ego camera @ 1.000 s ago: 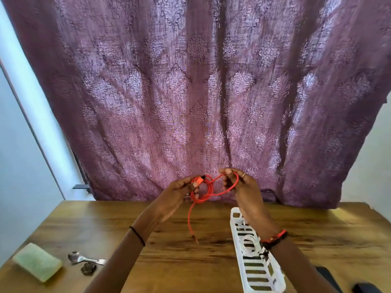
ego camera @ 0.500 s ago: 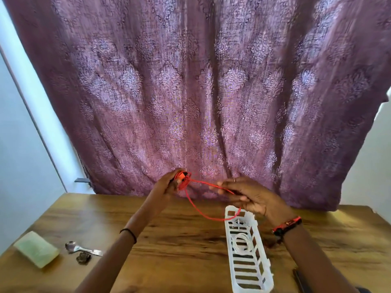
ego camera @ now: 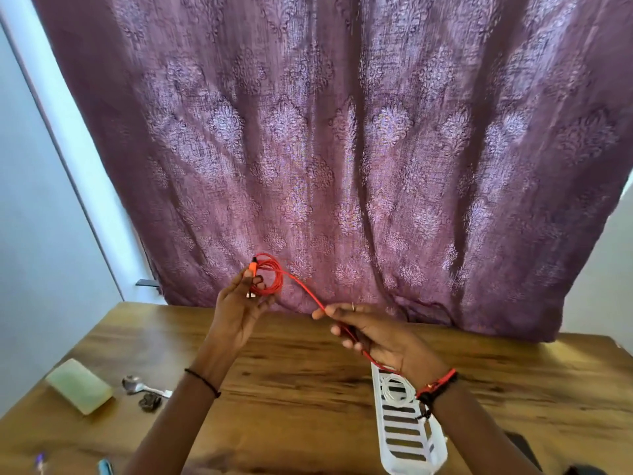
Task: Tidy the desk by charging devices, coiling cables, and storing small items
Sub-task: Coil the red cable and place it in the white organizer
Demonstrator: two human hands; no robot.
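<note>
A red cable (ego camera: 301, 286) is partly wound into a small coil held up in front of the curtain. My left hand (ego camera: 239, 308) grips that coil with its orange plug at the fingertips. The free length slopes down to the right into my right hand (ego camera: 370, 334), which pinches it between thumb and fingers; its tail runs under my palm toward the white slotted tray (ego camera: 409, 440). A coiled white cable (ego camera: 395, 390) lies in the tray's far end.
On the wooden desk (ego camera: 308, 389) at the left lie a pale green block (ego camera: 78, 390), a metal spoon (ego camera: 142, 387) and a small dark item (ego camera: 149, 402). Pen tips show at the bottom left (ego camera: 104, 467). A dark flat device (ego camera: 524, 447) sits at the bottom right. A purple curtain (ego camera: 342, 149) hangs behind.
My hands moved apart: the left keeps the coil raised, while the right slid down and right along the cable, drawing the loose length out straighter.
</note>
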